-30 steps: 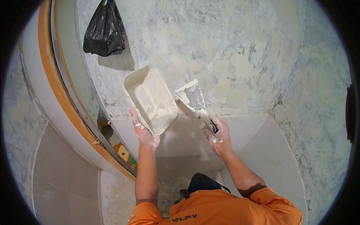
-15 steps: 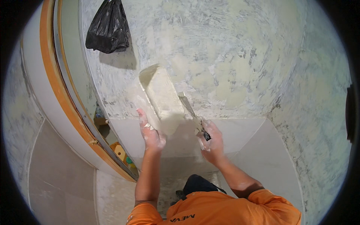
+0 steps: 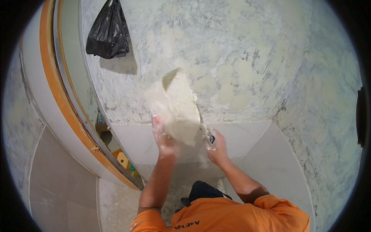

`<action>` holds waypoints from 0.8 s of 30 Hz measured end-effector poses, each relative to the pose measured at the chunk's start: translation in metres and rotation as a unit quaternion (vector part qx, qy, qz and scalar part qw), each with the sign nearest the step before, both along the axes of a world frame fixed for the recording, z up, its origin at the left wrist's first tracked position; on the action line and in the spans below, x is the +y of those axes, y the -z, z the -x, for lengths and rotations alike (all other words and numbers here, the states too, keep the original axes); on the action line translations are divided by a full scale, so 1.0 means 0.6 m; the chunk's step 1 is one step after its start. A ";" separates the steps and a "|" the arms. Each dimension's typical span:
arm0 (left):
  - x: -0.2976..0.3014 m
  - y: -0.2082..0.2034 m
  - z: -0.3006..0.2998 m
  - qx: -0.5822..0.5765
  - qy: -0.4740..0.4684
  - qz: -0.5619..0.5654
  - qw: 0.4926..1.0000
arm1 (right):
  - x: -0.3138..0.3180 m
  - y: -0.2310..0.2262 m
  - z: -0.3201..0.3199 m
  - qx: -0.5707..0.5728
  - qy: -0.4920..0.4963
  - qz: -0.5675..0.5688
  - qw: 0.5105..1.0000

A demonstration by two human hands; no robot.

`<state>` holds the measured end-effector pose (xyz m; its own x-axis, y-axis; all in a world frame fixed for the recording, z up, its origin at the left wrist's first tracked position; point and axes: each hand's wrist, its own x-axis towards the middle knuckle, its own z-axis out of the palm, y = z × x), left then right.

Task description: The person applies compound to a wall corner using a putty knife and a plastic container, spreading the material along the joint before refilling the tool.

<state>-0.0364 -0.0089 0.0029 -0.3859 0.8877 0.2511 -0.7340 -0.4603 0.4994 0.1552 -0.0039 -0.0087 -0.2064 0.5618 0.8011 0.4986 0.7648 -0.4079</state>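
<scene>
My left hand (image 3: 165,144), dusted white, supports a long trough-like holder (image 3: 181,96) thickly coated with cream-coloured putty. Its thumb points up along the near left side, while the other fingers are partly hidden behind the holder. My right hand (image 3: 218,149) is closed round the dark handle of a putty-smeared putty knife (image 3: 205,129). That knife lies along the holder's right edge, and its blade is mostly hidden by putty. Both tools are held out in front of the patchy plastered wall (image 3: 239,69).
A black plastic bag (image 3: 110,33) hangs on the wall at upper left. An orange-edged door frame (image 3: 67,104) curves down the left side. Pale tiles (image 3: 247,139) line the lower wall. Through the gap beside the frame, a yellow item (image 3: 122,159) shows.
The putty-coated holder has shifted right and turned more upright with my left hand. It is closer to the putty knife, whose blade now lies against its edge.
</scene>
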 end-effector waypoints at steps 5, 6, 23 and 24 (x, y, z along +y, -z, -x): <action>-0.014 -0.045 0.026 -0.017 -0.024 -0.002 1.000 | -0.042 -0.051 -0.041 0.310 -0.187 0.431 0.827; -0.011 -0.038 0.032 -0.007 -0.024 -0.019 0.999 | -0.050 -0.052 -0.042 0.311 -0.186 0.433 0.825; 0.024 0.054 0.025 0.067 -0.094 -0.153 0.981 | -0.121 -0.073 -0.008 0.316 -0.212 0.465 0.799; 0.024 0.054 0.019 0.162 -0.184 -0.180 0.953 | -0.124 -0.073 -0.005 0.317 -0.211 0.464 0.800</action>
